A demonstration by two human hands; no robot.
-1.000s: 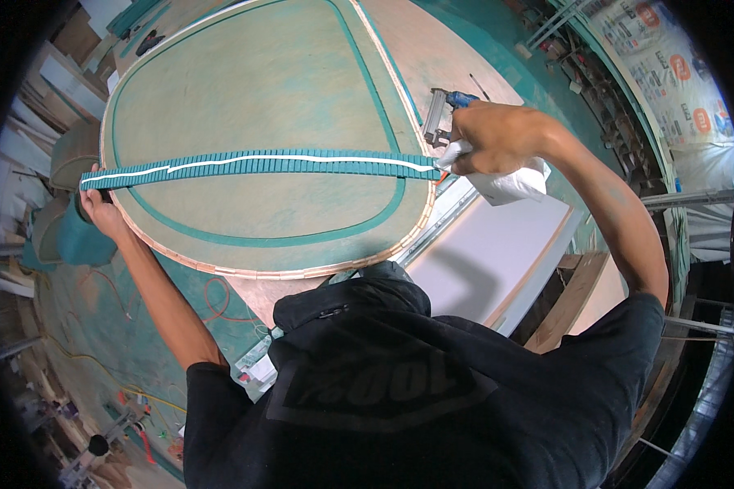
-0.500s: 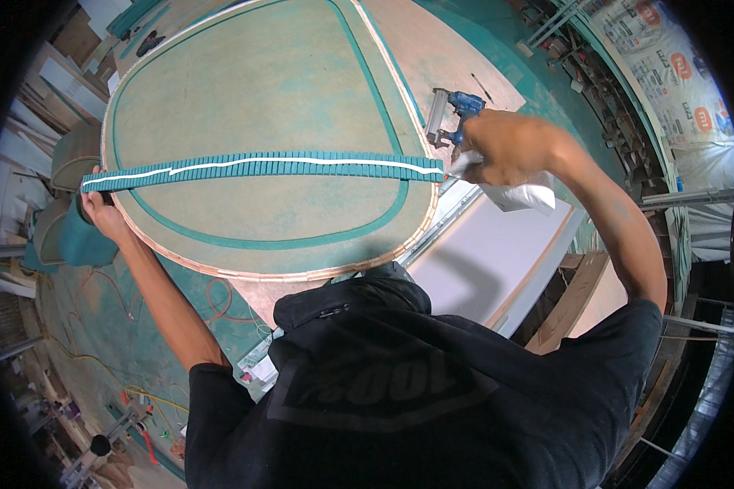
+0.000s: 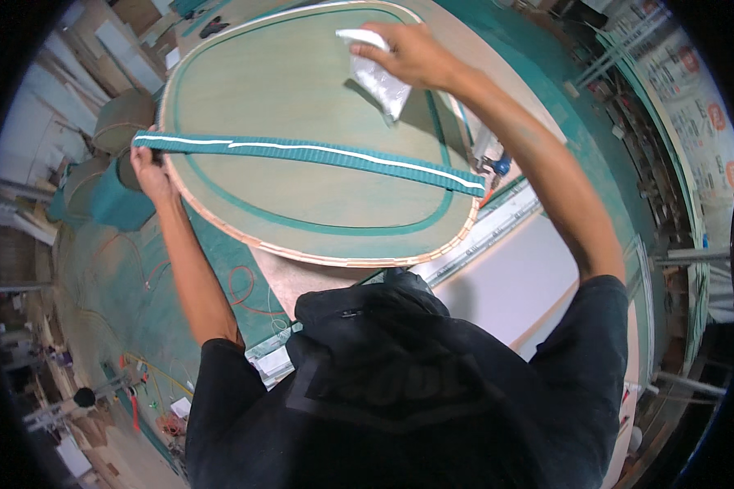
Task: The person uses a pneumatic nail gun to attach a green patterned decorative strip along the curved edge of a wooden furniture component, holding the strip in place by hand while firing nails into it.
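Observation:
A long teal strip [image 3: 326, 159], cut across with many narrow slots, lies over a rounded panel [image 3: 261, 90]. Along its length runs a wavy bead of white paste [image 3: 302, 147]. My left hand [image 3: 150, 173] grips the strip's left end, which juts past the panel's edge. Above the far part of the panel, my right hand [image 3: 416, 55] is closed around the top of a crumpled white plastic bag [image 3: 379, 85], whose lower corner points down. The bag is apart from the strip and casts a shadow on the panel.
A blue nail gun [image 3: 501, 165], partly hidden by my right forearm, sits by the strip's right end. Right of my body lies a white board [image 3: 506, 273]. Curved teal pieces [image 3: 122, 196] stand beyond my left hand. An orange hose [image 3: 240, 285] loops on the floor.
My right hand has carried the white bag from the strip's right end up and left over the panel. My left hand still holds the strip's left end. The whole view has shifted.

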